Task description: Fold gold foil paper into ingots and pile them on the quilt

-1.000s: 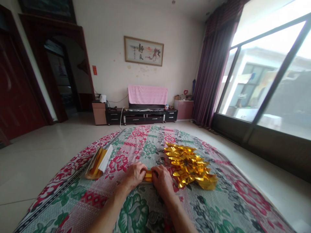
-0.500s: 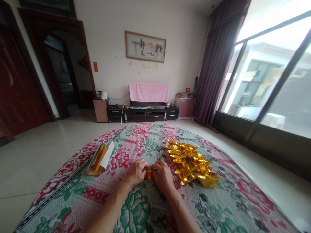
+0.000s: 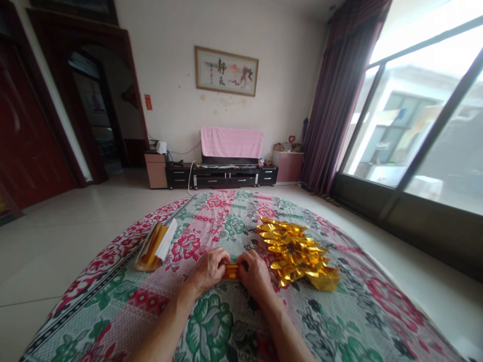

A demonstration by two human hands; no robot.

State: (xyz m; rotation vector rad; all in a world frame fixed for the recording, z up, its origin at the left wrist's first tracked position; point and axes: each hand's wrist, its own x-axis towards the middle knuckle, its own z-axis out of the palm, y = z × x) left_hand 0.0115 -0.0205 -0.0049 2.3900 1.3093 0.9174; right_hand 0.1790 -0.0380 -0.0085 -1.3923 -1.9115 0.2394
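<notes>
A narrow strip of shiny gold foil paper [image 3: 232, 271] lies between my two hands, low over the flowered cloth [image 3: 234, 229]. My left hand [image 3: 211, 269] is closed on its left end, fingers bent. At the right end, my right hand [image 3: 254, 271] grips it the same way, thumb and fingers pressed together. The hands cover both ends of the strip. Just right of my right hand sit several folded gold foil pieces [image 3: 298, 251], in overlapping rows. Off to the left rests a curled stack of gold foil sheets with white backs [image 3: 156, 246].
The cloth covers a rounded table. Beyond it stands a low black TV cabinet [image 3: 226, 178] with a pink towel [image 3: 232, 141] over the screen. A purple curtain [image 3: 332, 100] and large windows [image 3: 415, 125] are on the right, a dark red door [image 3: 30, 120] on the left.
My hands have drawn slightly apart along the strip, so more gold shows between them. The folded pieces and the curled stack stay where they were.
</notes>
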